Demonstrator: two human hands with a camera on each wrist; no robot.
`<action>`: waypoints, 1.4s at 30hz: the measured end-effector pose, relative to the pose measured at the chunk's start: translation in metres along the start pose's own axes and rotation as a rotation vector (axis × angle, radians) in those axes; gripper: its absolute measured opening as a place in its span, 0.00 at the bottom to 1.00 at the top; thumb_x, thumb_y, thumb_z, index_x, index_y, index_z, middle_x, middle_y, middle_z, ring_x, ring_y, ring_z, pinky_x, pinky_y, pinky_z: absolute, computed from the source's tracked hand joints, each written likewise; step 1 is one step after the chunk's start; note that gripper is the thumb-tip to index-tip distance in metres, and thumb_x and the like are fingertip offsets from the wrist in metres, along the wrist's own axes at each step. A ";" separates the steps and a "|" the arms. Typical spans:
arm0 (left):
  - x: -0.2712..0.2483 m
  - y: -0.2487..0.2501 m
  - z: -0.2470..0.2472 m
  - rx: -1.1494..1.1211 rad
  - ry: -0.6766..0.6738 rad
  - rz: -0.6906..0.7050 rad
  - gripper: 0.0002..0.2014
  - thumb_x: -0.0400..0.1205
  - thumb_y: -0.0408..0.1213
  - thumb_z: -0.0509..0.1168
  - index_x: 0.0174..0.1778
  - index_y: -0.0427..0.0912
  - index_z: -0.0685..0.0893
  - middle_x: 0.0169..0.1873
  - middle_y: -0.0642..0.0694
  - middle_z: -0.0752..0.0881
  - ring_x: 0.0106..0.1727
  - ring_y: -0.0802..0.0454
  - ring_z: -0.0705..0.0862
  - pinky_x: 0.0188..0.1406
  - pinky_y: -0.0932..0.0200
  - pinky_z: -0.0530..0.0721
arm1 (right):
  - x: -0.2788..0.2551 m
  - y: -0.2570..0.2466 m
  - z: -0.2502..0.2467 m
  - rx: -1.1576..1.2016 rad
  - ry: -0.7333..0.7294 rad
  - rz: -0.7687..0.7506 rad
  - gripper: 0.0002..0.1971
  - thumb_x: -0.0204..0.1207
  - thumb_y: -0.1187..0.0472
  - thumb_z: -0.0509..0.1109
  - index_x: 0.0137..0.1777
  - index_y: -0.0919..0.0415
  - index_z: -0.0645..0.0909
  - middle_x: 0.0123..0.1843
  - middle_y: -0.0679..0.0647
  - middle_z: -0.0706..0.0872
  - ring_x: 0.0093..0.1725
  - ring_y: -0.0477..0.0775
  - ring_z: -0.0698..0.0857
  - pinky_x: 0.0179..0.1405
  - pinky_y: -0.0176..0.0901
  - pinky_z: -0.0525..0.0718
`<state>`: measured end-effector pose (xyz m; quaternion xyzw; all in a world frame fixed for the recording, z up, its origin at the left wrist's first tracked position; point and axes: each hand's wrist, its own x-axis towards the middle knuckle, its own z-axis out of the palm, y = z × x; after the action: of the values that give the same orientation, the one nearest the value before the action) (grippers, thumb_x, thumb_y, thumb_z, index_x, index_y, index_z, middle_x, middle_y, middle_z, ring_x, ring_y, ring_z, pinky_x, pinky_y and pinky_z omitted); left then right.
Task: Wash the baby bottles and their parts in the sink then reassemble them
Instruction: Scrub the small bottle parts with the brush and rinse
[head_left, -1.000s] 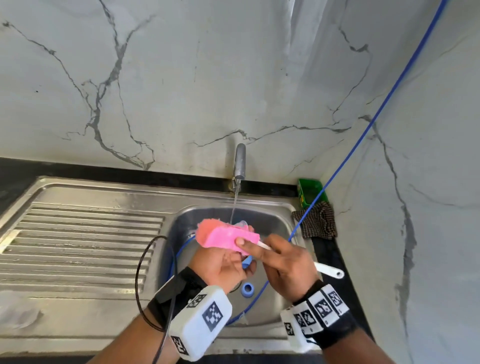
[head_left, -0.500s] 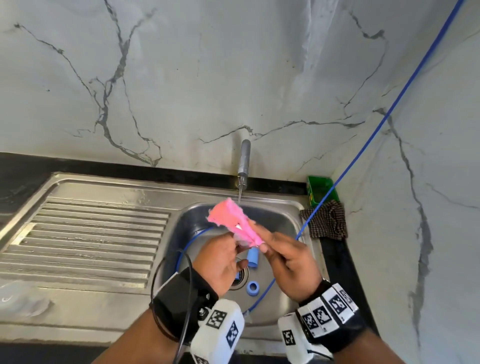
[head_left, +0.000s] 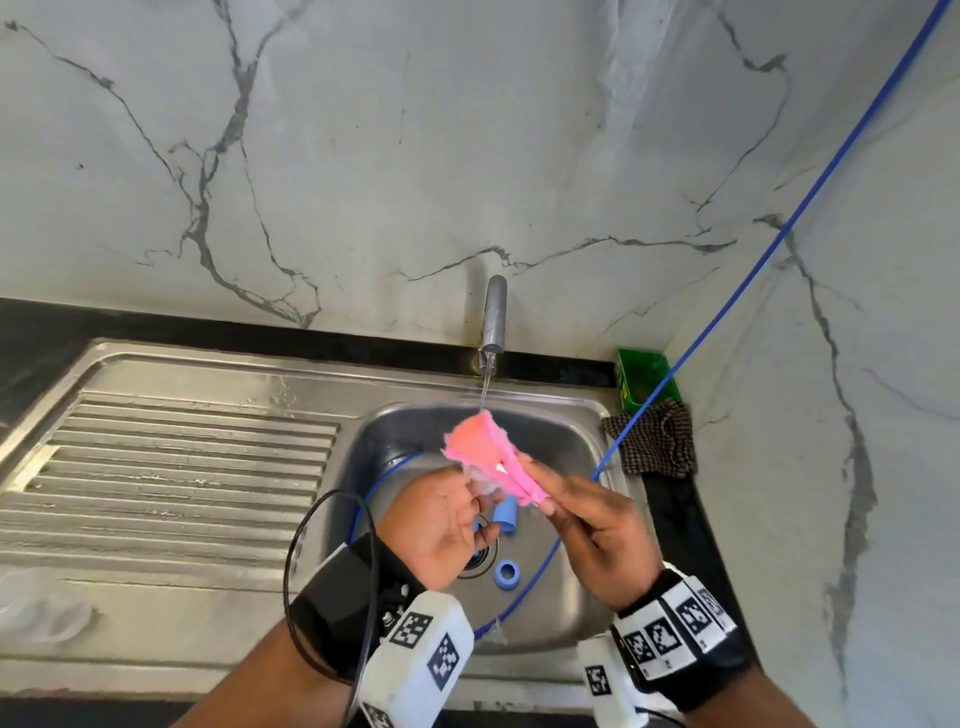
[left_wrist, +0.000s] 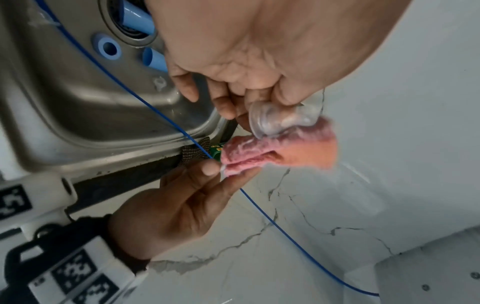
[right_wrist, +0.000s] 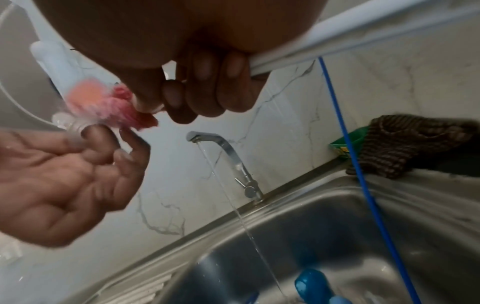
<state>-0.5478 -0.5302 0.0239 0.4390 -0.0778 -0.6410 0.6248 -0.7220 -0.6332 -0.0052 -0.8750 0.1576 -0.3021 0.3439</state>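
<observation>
We are mid-wash over the sink (head_left: 582, 415): our left hand (head_left: 441, 525) pinches a clear teat (left_wrist: 283, 120) while our right hand (head_left: 597, 525) grips the pink sponge brush (head_left: 488, 457) by its handle, scrubbing it. Blue bottle parts (head_left: 506, 574) lie in the basin by the drain, so we judge rinsing and all reassembly remain.

A blue cord (head_left: 737, 283) runs down from the upper right across the marble wall (head_left: 415, 130), passing just right of the fingers and on below them. Beyond the fingers to their right, a brown checked cloth (head_left: 657, 439) lies crumpled on the black counter (head_left: 670, 514), touching a green box (head_left: 644, 376) in the corner behind it. Well left of the fingers lies a ribbed steel draining board (head_left: 171, 467).
</observation>
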 end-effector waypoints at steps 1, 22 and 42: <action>-0.002 0.001 -0.002 -0.013 0.004 -0.025 0.10 0.65 0.34 0.72 0.41 0.45 0.82 0.35 0.48 0.84 0.42 0.53 0.80 0.41 0.54 0.75 | -0.005 0.004 -0.004 -0.016 0.002 0.031 0.23 0.88 0.60 0.63 0.81 0.45 0.74 0.54 0.67 0.89 0.49 0.66 0.89 0.48 0.60 0.86; 0.003 0.014 -0.004 -0.049 -0.021 -0.123 0.12 0.74 0.42 0.66 0.50 0.43 0.87 0.44 0.47 0.86 0.43 0.54 0.82 0.42 0.53 0.72 | -0.016 -0.020 -0.017 -0.305 0.109 -0.063 0.23 0.88 0.60 0.61 0.81 0.42 0.73 0.39 0.44 0.76 0.32 0.49 0.77 0.31 0.45 0.84; 0.010 0.005 0.010 0.064 0.067 0.145 0.11 0.68 0.45 0.72 0.44 0.50 0.82 0.42 0.50 0.82 0.44 0.54 0.80 0.43 0.55 0.76 | 0.007 -0.023 -0.022 0.049 0.215 0.050 0.24 0.84 0.67 0.67 0.79 0.53 0.76 0.69 0.42 0.87 0.55 0.35 0.87 0.58 0.25 0.79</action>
<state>-0.5491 -0.5440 0.0281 0.4731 -0.1090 -0.5765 0.6572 -0.7286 -0.6313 0.0263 -0.8247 0.2079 -0.3892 0.3539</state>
